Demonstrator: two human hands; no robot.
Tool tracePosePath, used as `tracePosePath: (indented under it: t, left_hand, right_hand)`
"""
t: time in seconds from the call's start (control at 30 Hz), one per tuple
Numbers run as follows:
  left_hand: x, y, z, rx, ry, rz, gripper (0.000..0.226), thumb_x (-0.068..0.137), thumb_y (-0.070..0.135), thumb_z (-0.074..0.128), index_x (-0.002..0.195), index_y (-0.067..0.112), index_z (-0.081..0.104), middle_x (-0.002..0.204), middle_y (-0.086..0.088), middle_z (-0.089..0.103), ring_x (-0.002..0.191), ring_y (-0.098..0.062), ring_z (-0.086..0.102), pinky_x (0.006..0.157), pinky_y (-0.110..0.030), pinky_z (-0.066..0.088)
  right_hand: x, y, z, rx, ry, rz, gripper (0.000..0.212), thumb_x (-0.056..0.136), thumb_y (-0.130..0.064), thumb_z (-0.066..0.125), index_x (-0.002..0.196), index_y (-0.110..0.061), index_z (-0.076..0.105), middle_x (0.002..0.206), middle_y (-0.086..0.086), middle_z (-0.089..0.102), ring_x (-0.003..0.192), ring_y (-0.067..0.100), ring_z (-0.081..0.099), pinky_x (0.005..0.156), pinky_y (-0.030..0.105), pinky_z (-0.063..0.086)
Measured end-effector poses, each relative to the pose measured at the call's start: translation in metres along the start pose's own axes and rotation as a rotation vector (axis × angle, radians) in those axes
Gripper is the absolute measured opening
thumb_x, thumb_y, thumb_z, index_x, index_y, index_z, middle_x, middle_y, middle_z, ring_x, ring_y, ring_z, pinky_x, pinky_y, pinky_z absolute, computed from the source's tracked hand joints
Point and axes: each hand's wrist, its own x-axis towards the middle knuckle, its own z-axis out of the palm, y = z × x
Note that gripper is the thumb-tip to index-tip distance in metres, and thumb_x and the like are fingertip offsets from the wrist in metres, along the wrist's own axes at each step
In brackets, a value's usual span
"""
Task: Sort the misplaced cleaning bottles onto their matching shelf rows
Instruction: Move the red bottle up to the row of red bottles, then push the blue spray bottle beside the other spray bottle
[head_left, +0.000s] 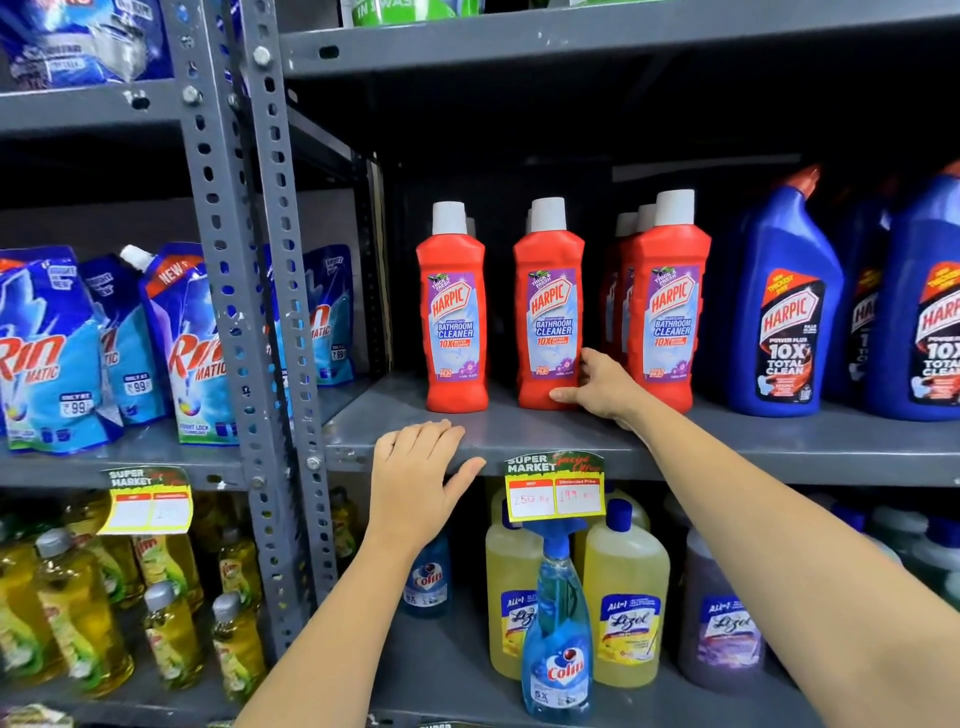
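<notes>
Right hand (597, 387) wraps the base of the upright middle red bottle (549, 312) on the shelf (519, 431), just left of it; left hand (415, 478) rests open on the shelf edge.

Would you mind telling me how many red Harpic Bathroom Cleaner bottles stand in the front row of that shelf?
3 in front: left bottle, middle bottle held low down by the right hand, and right bottle. White caps behind them show more, partly hidden.
</notes>
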Motion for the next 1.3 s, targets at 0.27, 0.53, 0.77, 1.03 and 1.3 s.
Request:
tracePosePath:
  t: [0.27,0.53,0.77,1.03,1.3]
  left_hand:
    - [0.0,0.002,-0.006,-0.009,-0.074,-0.018,0.043,0.093,0.049,0.045,0.107,0.015,0.067,0.108,-0.002,0.068,0.098,-0.023,0.061,0.084,-0.037,0.036]
    - [-0.037,0.003,-0.017,0.131,-0.005,-0.027,0.045,0.094,0.039,0.046,0.132,0.015,0.05,0.145,-0.008,0.045,0.138,-0.024,0.033,0.111,-0.061,0.005]
    - [-0.199,-0.007,0.008,0.015,-0.607,-0.113,0.057,0.1,0.047,0.022,0.127,0.012,0.059,0.142,-0.006,0.05,0.137,-0.022,0.034,0.113,-0.055,0.018]
    - [-0.279,-0.021,0.052,-0.066,-1.131,-0.281,0.084,0.087,0.072,0.002,0.152,0.019,0.01,0.16,0.001,0.002,0.146,-0.016,-0.001,0.117,-0.032,0.006]
    - [-0.305,-0.024,0.069,0.022,-0.986,-0.332,0.067,0.095,0.053,0.019,0.14,0.012,0.046,0.145,-0.009,0.045,0.135,-0.027,0.039,0.109,-0.042,0.033]
  right_hand:
    - [-0.016,-0.018,-0.007,-0.398,0.075,-0.023,0.066,0.07,-0.027,0.087,0.124,-0.004,0.056,0.127,0.015,0.065,0.114,0.031,0.062,0.097,0.035,0.048]
    - [-0.127,-0.06,-0.023,-0.15,0.583,-0.424,0.025,0.085,-0.026,0.07,0.106,-0.013,0.069,0.072,-0.006,0.066,0.066,0.014,0.064,0.072,0.026,0.052]
    - [-0.201,0.078,0.021,0.14,0.614,-0.277,0.009,0.088,-0.018,0.06,0.083,-0.026,0.064,0.06,-0.011,0.06,0.056,0.033,0.06,0.056,0.033,0.046]
    - [-0.213,0.185,0.074,-0.045,0.0,0.19,0.05,0.078,-0.027,0.081,0.121,-0.019,0.059,0.094,0.0,0.067,0.075,0.015,0.063,0.072,0.038,0.055]
    - [-0.208,0.199,0.109,-0.042,-0.119,0.231,0.064,0.072,-0.02,0.085,0.125,-0.02,0.049,0.104,-0.014,0.061,0.088,0.009,0.066,0.073,0.02,0.053]
